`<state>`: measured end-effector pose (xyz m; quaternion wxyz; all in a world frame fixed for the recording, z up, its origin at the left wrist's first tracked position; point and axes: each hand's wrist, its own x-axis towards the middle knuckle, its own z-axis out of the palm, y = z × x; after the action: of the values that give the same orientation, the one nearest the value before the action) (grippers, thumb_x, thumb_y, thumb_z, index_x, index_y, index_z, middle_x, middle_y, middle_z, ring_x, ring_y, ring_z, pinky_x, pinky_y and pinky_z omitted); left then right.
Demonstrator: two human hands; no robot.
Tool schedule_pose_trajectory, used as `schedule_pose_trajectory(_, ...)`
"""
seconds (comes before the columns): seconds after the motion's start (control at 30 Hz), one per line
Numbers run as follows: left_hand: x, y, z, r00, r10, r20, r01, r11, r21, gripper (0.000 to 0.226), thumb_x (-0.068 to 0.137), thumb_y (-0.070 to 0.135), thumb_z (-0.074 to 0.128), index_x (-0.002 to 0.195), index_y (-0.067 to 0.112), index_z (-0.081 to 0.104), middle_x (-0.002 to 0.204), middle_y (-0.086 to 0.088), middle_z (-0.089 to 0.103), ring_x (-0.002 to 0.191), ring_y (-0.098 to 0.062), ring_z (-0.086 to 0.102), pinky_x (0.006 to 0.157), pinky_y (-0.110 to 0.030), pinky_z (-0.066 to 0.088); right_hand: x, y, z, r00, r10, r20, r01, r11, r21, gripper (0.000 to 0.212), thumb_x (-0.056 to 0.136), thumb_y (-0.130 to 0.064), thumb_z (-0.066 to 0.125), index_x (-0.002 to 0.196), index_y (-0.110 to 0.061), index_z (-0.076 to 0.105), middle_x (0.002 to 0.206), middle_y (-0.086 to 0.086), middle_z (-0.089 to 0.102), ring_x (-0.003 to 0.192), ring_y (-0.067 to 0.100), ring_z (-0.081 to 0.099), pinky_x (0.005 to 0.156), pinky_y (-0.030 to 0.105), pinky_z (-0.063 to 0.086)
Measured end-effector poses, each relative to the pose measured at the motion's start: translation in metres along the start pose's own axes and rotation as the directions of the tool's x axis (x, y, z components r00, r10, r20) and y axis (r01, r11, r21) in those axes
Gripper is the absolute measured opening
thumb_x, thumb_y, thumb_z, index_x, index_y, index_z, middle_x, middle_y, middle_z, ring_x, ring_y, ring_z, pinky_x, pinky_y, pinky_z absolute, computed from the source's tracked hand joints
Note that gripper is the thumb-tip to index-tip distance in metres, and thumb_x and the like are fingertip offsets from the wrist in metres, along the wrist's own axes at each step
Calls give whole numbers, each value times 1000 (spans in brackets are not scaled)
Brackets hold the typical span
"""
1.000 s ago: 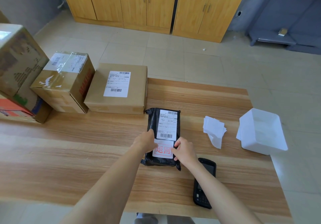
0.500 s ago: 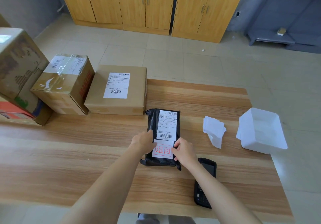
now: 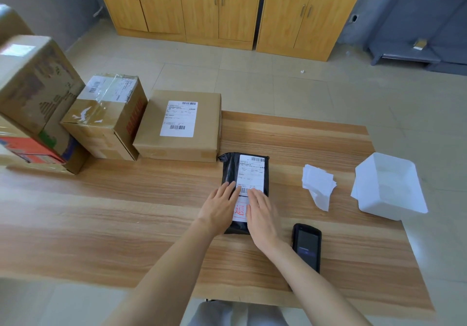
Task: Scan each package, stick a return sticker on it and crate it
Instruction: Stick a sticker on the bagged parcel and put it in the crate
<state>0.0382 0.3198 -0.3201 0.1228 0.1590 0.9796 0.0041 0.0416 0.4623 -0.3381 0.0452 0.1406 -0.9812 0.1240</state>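
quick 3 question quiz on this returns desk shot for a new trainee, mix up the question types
1. True or false: the scanner lies on the table to the right of the black package.
2. What are the left hand and right hand doing? A) pressing flat on the black package at its return sticker; B) gripping the scanner; C) hanging off the table edge.
3. Fill in: between the black package and the white tub lies a pile of white ____.

Key: 1 true; 2 A; 3 paper slips.
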Motion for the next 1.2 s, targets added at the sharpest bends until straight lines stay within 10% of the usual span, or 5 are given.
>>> schedule_pose_trajectory(0.23,-10,7,10,999,24,37,-24,1000,20,62,101,16,26,150,9,-11,158,-7,-15,146,-23,-16,120,-36,-1,-16,-11,13,998,-57,1,57,997,-49,65,64,-11,84,124,1,61,129,14,60,120,27,58,107,37,39)
schedule_pose_trajectory(0.4,-16,14,19,1000,24,8,-24,1000,9,59,103,20,21,149,10,-13,158,-7,-17,145,-22,-18,119,-33,-7,-23,-18,17,994,-11,110,21,996,-89,53,91,-22,29,133,-1,52,141,13,50,131,26,47,114,37,30)
schedule_pose_trajectory(1.03,-26,-4,33,996,-43,76,41,999,19,55,105,32,11,150,10,-10,158,-6,-15,145,-20,-16,120,-35,-3,-45,19,24,989,70,133,-51,989,-140,48,99,-26,27,141,-2,30,148,11,35,138,25,34,109,38,28)
schedule_pose_trajectory(1.2,-26,-7,28,996,-54,71,58,997,-55,56,104,35,13,151,11,-8,159,-5,-13,146,-19,-14,120,-33,-2,-43,17,18,971,52,234,-26,994,-109,80,83,-46,-36,146,-9,-3,156,6,-1,147,22,0,115,32,0)
